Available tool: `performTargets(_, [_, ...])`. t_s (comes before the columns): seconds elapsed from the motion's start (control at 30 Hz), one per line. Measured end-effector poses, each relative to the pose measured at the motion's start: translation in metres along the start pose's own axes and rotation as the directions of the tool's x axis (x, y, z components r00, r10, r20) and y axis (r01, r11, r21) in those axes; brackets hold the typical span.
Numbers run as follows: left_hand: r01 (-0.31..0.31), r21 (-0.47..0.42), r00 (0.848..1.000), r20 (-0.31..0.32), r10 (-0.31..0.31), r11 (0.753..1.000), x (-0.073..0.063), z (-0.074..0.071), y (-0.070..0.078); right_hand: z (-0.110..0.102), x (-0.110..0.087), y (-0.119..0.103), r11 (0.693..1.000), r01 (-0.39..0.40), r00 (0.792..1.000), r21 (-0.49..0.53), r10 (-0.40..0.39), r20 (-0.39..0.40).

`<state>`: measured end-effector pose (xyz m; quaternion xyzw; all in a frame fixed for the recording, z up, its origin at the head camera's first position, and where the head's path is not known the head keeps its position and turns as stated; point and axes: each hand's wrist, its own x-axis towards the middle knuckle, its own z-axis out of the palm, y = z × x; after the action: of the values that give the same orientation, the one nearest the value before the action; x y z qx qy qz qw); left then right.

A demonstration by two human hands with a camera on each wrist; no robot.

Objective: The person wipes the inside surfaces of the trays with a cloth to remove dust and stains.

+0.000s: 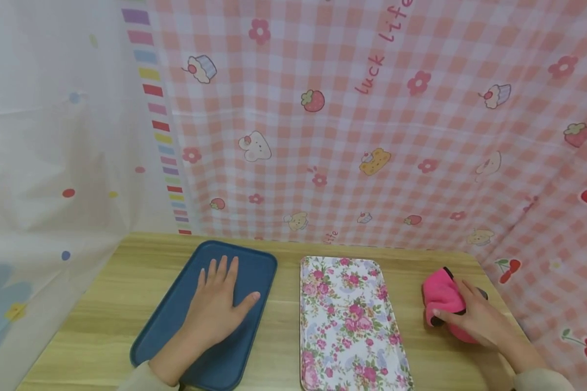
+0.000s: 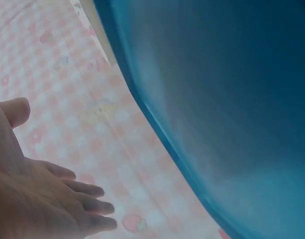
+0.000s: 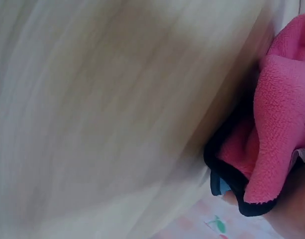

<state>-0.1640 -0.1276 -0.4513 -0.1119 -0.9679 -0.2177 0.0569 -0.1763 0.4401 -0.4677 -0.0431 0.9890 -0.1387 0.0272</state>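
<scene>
My left hand (image 1: 217,305) is over a dark blue tray (image 1: 256,271), its fingers straight and slightly spread. In the left wrist view a gap shows between that hand (image 2: 48,199) and the tray (image 2: 222,114). My right hand (image 1: 484,321) grips a bunched pink cloth (image 1: 440,293) with black edging at the table's right side. Up close in the right wrist view, the cloth (image 3: 281,109) looks fluffy and folded, with a small bluish patch at its lower edge. Most of the right fingers are hidden behind it.
Between the hands lies a white tray with pink flowers (image 1: 349,326), flat on the wooden table (image 1: 107,304). A pink checked curtain (image 1: 323,136) rises behind the table and along the right edge. A pale sheet (image 1: 54,136) hangs at the left.
</scene>
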Motion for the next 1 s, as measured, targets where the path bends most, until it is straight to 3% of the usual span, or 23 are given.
performTargets(0.23, [-0.009,-0.061,0.999,0.051,0.013,0.998,0.005,0.005,0.026,0.005,0.006,0.002,0.999,-0.037,0.999,0.004,0.037,0.013])
performTargets(0.43, [0.020,-0.138,0.996,0.091,-0.008,0.990,0.009,0.013,0.045,0.005,0.013,0.003,0.998,-0.060,0.998,0.000,0.060,0.029])
performTargets(0.63, [0.052,-0.190,0.990,0.142,-0.025,0.981,0.012,0.022,0.064,0.003,0.016,-0.002,0.997,-0.054,0.998,0.058,0.052,0.046])
performTargets(0.77, [0.104,-0.244,0.974,0.220,-0.050,0.964,0.018,0.031,0.078,0.003,0.016,-0.001,0.995,-0.049,0.998,0.090,0.045,0.055])
performTargets(0.9, [0.190,-0.302,0.947,0.306,-0.094,0.934,0.026,0.037,0.092,0.003,0.014,0.001,0.992,-0.047,0.998,0.118,0.040,0.055])
performTargets(1.0, [0.221,-0.334,0.939,0.327,-0.107,0.916,0.032,0.038,0.100,0.005,0.013,0.001,0.990,-0.042,0.998,0.138,0.036,0.047])
